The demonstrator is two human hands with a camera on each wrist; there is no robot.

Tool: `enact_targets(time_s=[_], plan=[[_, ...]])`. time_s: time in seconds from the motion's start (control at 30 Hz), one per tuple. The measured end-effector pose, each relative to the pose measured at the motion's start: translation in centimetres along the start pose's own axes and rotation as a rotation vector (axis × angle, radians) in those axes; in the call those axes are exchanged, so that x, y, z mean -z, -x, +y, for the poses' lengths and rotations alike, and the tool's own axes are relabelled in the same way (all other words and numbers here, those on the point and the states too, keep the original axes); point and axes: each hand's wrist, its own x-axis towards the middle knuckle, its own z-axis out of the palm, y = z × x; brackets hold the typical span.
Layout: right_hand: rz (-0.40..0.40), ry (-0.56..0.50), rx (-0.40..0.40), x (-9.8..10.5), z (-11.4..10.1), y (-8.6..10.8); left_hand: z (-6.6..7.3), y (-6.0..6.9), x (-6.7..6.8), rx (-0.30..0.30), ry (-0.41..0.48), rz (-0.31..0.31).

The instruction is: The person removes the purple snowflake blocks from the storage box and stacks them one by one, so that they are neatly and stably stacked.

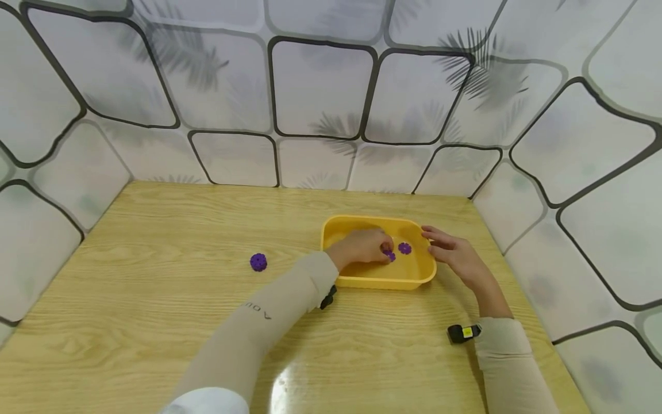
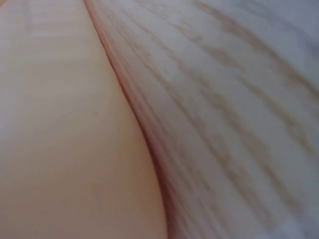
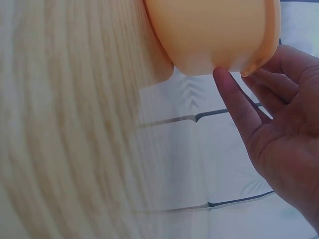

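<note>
My left hand (image 1: 364,246) reaches over the left wall of a yellow plastic tray (image 1: 380,283), its curled fingers pinching a purple flower-shaped piece (image 1: 390,256) near the tray floor. A second purple flower-shaped piece (image 1: 405,248) lies just to the right of it. At the tray's right end, my right hand (image 1: 457,259) touches the rim and outer wall with extended fingers. From the right wrist, the tray wall (image 3: 214,35) is seen with the right hand (image 3: 279,109) against it. Only the tray's outer side (image 2: 75,129) and tabletop fill the left wrist view; the left hand is hidden there.
A purple openwork ball (image 1: 258,262) sits on the wood-grain table (image 1: 155,276), left of the tray. Patterned white panels (image 1: 320,92) rise behind the table and on both sides. Black wrist devices (image 1: 460,333) hang below both forearms.
</note>
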Motion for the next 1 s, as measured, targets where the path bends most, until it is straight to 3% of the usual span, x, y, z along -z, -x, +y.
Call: enact_targets(time_s=[0.63, 1.0], plan=[[0.003, 0.002, -0.013, 0.0, -0.1, 0.0, 0.0, 0.2, 0.2, 0.030, -0.008, -0.007], [0.008, -0.029, -0.016, -0.1, 0.1, 0.0, 0.1, 0.5, 1.1, 0.002, 0.074, 0.052]])
